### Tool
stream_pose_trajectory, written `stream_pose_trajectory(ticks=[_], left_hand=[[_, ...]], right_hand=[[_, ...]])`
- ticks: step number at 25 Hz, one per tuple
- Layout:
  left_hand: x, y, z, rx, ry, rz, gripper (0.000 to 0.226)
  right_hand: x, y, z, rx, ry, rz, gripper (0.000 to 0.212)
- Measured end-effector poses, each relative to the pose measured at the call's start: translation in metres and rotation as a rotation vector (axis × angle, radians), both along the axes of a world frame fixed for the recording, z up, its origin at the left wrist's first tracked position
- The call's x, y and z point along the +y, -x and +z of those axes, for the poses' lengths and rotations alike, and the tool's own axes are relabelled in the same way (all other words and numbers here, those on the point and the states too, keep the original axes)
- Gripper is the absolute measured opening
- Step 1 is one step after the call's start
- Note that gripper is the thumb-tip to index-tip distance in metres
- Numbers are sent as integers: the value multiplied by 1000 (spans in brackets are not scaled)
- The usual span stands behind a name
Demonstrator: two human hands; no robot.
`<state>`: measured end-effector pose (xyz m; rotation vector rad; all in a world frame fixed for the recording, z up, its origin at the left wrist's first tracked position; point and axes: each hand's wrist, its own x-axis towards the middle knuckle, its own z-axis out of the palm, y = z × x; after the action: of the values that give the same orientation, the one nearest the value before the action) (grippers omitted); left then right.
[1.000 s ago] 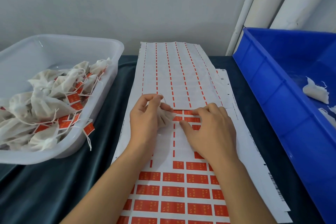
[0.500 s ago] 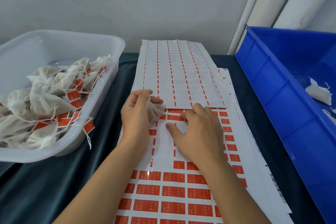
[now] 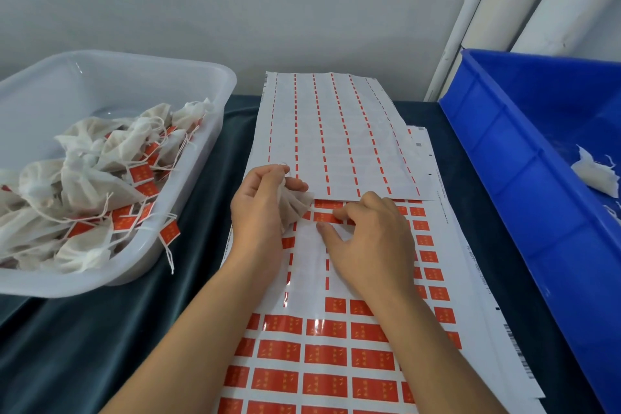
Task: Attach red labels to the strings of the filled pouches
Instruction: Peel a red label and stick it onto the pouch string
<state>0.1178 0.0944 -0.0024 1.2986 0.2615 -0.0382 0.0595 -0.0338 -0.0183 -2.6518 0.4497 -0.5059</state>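
Note:
My left hand (image 3: 260,212) grips a small white filled pouch (image 3: 295,207) over the left part of the label sheet (image 3: 322,356). My right hand (image 3: 373,242) rests on the sheet just right of the pouch, fingertips curled down onto a red label (image 3: 326,217) in the top row of stickers. The sheet lies flat on the dark cloth, with rows of red labels toward me and a bare patch under my hands. The pouch's string is hidden behind my fingers.
A clear plastic tub (image 3: 188,77) on the left holds several pouches with red labels on their strings. A blue bin (image 3: 510,158) on the right holds white pouches (image 3: 596,175). An emptied label sheet (image 3: 336,131) overlaps the far end. White pipes stand at back right.
Both hands have shifted slightly left on the sheet, the left still holding the pouch. The right fingertips have closed down onto a label in the top row.

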Motion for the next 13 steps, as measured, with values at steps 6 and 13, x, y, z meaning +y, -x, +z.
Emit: stream_pose_trajectory(ticks=[6,13], left_hand=[[7,-4,-4,11,180,-30,20],[5,-3,-6,-5,185,3,18]], right_hand=[[10,7,-2,19,-126,337,31],[5,5,2,151,-104,455,30]])
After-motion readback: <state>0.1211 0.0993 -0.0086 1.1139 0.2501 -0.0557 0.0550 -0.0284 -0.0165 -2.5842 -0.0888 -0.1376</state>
